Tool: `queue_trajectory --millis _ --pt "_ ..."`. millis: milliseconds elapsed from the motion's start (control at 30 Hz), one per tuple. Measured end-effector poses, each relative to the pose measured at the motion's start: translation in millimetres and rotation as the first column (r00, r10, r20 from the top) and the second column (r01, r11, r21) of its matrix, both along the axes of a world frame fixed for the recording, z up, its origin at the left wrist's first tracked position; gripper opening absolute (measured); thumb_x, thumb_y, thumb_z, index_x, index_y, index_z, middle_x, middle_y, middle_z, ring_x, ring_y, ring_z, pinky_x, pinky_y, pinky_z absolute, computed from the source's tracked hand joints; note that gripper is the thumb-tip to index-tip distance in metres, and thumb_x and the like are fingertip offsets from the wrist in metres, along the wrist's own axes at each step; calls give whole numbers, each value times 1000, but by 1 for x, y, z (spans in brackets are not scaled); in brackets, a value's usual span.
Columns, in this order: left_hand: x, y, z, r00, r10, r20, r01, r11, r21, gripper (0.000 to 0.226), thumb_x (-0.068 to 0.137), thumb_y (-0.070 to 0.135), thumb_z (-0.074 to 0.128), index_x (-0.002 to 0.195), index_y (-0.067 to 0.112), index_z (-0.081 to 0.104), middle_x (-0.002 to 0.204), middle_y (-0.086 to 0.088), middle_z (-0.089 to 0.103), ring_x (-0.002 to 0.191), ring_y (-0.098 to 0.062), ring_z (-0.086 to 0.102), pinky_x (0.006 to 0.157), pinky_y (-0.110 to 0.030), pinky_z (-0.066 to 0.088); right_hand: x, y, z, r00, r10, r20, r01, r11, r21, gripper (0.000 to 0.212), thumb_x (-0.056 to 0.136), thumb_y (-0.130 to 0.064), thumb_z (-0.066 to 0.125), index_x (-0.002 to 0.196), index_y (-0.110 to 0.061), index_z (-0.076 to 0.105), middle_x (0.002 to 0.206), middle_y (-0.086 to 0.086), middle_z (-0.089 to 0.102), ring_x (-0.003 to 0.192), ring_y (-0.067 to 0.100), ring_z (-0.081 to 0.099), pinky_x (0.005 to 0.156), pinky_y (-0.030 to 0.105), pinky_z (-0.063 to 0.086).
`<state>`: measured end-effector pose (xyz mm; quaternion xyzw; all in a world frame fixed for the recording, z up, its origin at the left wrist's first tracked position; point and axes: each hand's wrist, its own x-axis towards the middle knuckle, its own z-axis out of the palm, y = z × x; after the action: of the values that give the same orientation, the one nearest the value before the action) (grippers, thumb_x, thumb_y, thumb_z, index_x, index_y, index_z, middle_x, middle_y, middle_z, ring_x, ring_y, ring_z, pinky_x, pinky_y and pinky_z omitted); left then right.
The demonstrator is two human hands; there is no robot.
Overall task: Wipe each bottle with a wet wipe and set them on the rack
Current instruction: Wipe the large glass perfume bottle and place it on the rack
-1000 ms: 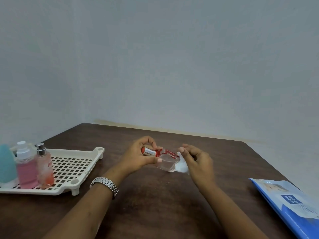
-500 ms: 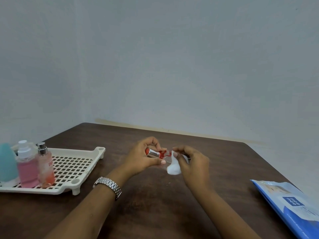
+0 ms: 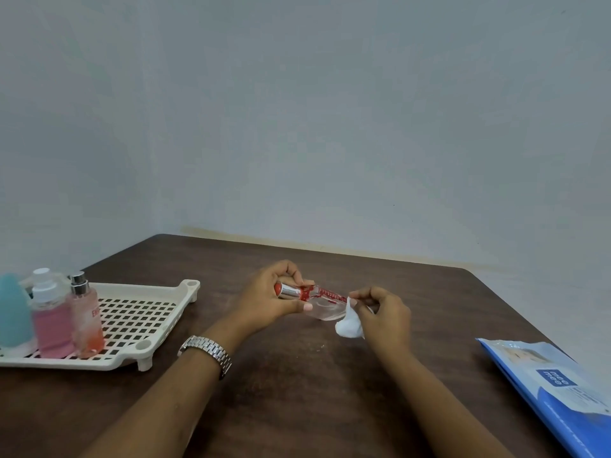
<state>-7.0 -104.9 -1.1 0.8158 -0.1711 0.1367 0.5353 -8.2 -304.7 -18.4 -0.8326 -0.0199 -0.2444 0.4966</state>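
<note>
Bottle (image 3: pixel 322 304) in left grip (image 3: pixel 271 300), wipe (image 3: pixel 348 325) in right grip (image 3: pixel 385 315), rack (image 3: pixel 185 292) left, wipes pack (image 3: pixel 562 391) right

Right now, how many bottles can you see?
4: blue bottle, pink bottle and orange bottle on the rack; clear bottle in the left hand. Others may hide behind.

- Four bottles, by my count: clear bottle (image 3: pixel 322 304) between left hand (image 3: pixel 267 300) and right hand (image 3: pixel 385 317); teal bottle (image 3: pixel 13 312), pink bottle (image 3: pixel 53 322) and orange bottle (image 3: pixel 86 319) left of the left hand.
- One rack (image 3: pixel 142 312), same side.
- One wet wipe (image 3: pixel 348 323), in the right hand.
- One wipe pack (image 3: pixel 558 391), further right.
</note>
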Motion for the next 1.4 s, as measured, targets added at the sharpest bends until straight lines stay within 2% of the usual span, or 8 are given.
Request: queue_trajectory --millis 133,367,567,733,967,1133,1233,1400 --pt "1 5 -3 999 -1 -37 -1 998 -60 35 65 14 85 82 24 57 103 0 71 89 -15 70 75 -39 60 3 1 -3 999 19 -49 -11 985 173 14 86 -6 63 82 -19 65 81 -10 62 77 4 58 62 16 47" --pt "1 5 -5 994 -38 -104 7 960 -280 28 70 6 80 81 14 56 77 -2 67 67 -15 66 59 -31 56 1 -2 -2 975 183 -129 -101 874 475 15 91 -3 56 91 -15 64 96 1 67 90 14 63 66 25 53" --pt "4 -4 -5 977 -1 -215 -117 836 -536 23 80 8 72 84 12 49 84 -8 59 66 -12 64 51 -22 52 -10 17 -3 949 303 -90 -205 807 554 23 97 -23 48 110 -14 65 102 5 70 95 22 66 84 45 55" --pt "8 -7 -1 955 54 -291 -237 728 -643 19 83 16 70 85 14 51 81 -4 60 65 -12 62 47 -19 50 -21 32 3 920 392 -3 -309 729 610 38 97 -28 44 133 -15 47 118 4 61 105 18 61 91 39 53" --pt "12 -7 -5 841 8 -541 -412 657 -631 22 84 25 70 93 7 61 62 0 63 56 -9 55 40 -16 42 -32 44 0 894 447 45 -428 817 388 75 83 -49 44 148 -19 24 148 3 38 134 16 39 110 37 35" --pt "7 -6 -4 775 -188 -603 -341 678 -651 34 89 29 63 99 -3 60 66 -13 66 40 -12 59 31 -15 42 -40 51 6 884 446 143 -463 878 120 56 91 -40 34 143 -30 14 152 -14 10 138 -9 7 107 3 13" --pt "7 -1 -4 742 -296 -601 -264 695 -668 36 92 32 57 101 -3 59 63 -14 66 38 -11 59 30 -14 41 -40 53 4 865 442 237 -443 895 -56 50 100 -17 36 145 -25 16 152 -9 12 136 -12 4 105 1 11" --pt "0 -7 -6 634 -310 -709 -232 798 -556 50 89 52 52 68 8 61 48 -4 56 31 -12 52 26 -13 35 -33 48 4 830 421 365 -328 899 -291 54 92 -2 38 143 -18 29 147 -8 27 134 -9 22 104 1 17"
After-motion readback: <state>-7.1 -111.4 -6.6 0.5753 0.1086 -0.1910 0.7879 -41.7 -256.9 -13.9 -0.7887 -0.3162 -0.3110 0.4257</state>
